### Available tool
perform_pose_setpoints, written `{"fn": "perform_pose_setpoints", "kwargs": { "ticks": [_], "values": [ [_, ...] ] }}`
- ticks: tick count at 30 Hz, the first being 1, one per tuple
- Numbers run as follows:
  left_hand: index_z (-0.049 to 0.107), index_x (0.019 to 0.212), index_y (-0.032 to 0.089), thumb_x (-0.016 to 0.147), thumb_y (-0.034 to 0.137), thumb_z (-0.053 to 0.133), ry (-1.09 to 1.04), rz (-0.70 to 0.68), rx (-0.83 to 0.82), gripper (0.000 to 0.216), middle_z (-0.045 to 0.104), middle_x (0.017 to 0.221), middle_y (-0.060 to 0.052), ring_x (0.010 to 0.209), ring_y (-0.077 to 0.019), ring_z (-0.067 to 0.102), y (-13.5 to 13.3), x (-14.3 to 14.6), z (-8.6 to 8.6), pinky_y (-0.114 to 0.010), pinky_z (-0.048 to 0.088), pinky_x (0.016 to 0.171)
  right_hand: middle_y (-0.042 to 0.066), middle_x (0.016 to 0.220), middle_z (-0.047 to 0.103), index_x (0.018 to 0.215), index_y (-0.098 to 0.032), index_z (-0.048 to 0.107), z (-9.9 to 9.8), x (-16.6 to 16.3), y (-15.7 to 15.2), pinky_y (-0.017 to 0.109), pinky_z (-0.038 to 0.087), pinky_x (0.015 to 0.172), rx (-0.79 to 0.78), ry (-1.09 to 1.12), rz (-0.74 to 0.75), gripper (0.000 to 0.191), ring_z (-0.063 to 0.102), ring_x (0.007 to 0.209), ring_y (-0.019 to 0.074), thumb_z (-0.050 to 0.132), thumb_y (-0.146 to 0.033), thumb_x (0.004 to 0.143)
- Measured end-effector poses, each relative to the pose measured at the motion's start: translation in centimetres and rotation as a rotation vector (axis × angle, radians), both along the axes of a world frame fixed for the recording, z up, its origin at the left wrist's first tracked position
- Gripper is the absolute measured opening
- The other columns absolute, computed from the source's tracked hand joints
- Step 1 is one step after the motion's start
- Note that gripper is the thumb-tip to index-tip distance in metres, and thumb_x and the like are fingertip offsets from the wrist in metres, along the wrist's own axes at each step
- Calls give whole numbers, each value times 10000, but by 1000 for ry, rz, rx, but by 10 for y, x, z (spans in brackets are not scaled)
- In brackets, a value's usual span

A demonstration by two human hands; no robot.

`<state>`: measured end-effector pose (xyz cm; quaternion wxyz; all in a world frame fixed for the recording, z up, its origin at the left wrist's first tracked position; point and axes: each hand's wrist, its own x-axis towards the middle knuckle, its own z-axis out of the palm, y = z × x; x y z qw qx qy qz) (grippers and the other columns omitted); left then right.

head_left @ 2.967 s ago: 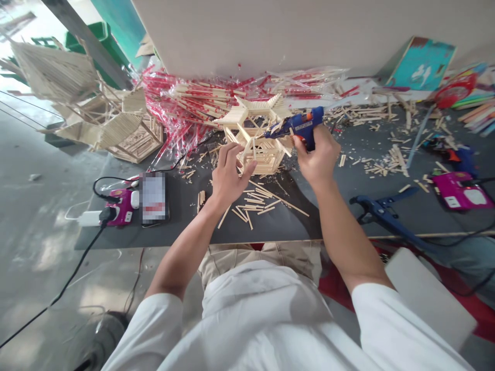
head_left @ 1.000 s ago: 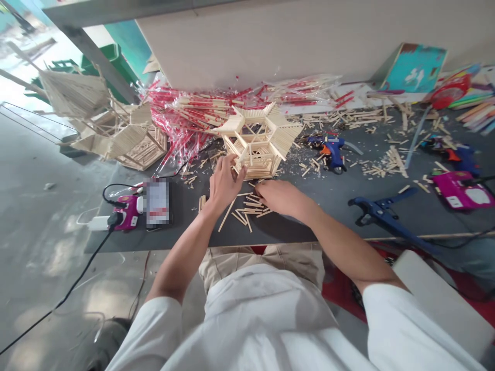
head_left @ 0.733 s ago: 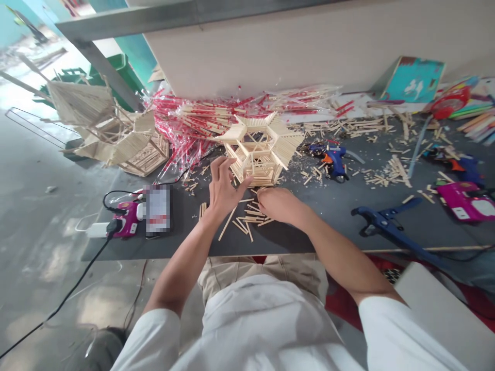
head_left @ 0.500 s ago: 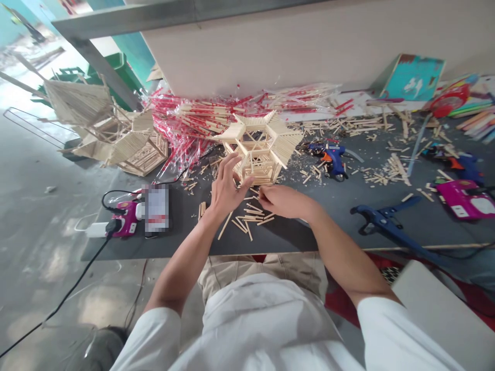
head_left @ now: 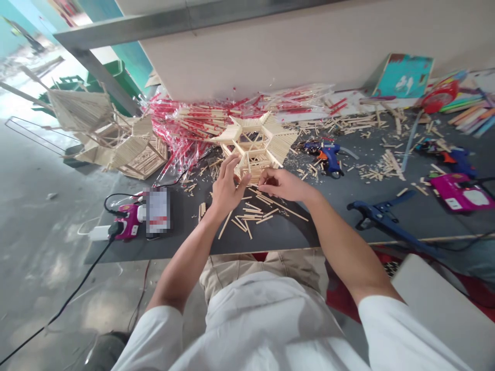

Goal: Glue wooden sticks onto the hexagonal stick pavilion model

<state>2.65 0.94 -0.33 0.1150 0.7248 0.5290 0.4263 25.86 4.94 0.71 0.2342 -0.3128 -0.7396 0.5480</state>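
Observation:
A small pavilion-like model [head_left: 255, 147] made of pale wooden sticks stands upright on the dark tabletop in front of me. At its near left corner is my left hand [head_left: 227, 186], fingers along the side and thumb across the front of the base, closed around that corner. My right hand [head_left: 285, 185] is at the front right of the base, thumb and fingers bent together in a pinch. Whatever is between those fingertips is too small to make out. Loose cut sticks [head_left: 253, 214] lie just below both hands, and one long stick [head_left: 288, 207] slants beneath my right wrist.
Red-wrapped stick packets [head_left: 185, 121] lie behind the model. A larger stick model [head_left: 143, 154] stands left. Blue glue guns [head_left: 330, 157], [head_left: 462, 162], a blue cutter [head_left: 381, 221] and a magenta power strip [head_left: 460, 191] are right. Another strip [head_left: 129, 221] and a phone-like pixelated object [head_left: 158, 211] sit left.
My right hand has risen from the loose sticks to the model's front, uncovering the long stick. My left hand stays at the model's corner. The view has shifted slightly.

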Motion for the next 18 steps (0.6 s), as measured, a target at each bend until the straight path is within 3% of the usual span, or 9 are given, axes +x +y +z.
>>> {"fn": "perform_pose_setpoints", "kwargs": {
  "ticks": [4,11,18],
  "values": [
    [489,1477,253,1052,567,544,3,12,24,531,507,1581,-153,1158,-208,694,2,1,-1,-285,618,806,-51,776,613,969,-245,585,-3,-4,-2,290,544,565,-185,156,-2,285,620,611,139,786,-432,890],
    [484,1476,252,1061,546,533,4,5,11,511,503,1591,-149,1227,-235,680,1,2,1,-301,627,843,-38,753,671,988,-221,672,-1,-10,-5,306,598,623,-272,285,-56,347,669,632,145,882,-432,809],
    [478,1473,254,1063,525,546,-4,-4,31,497,486,1607,-146,1317,-254,643,0,1,0,-303,634,882,6,848,752,908,-188,759,2,-33,-20,220,622,667,-488,456,-311,391,683,690,96,961,-456,709]
  ]
}}
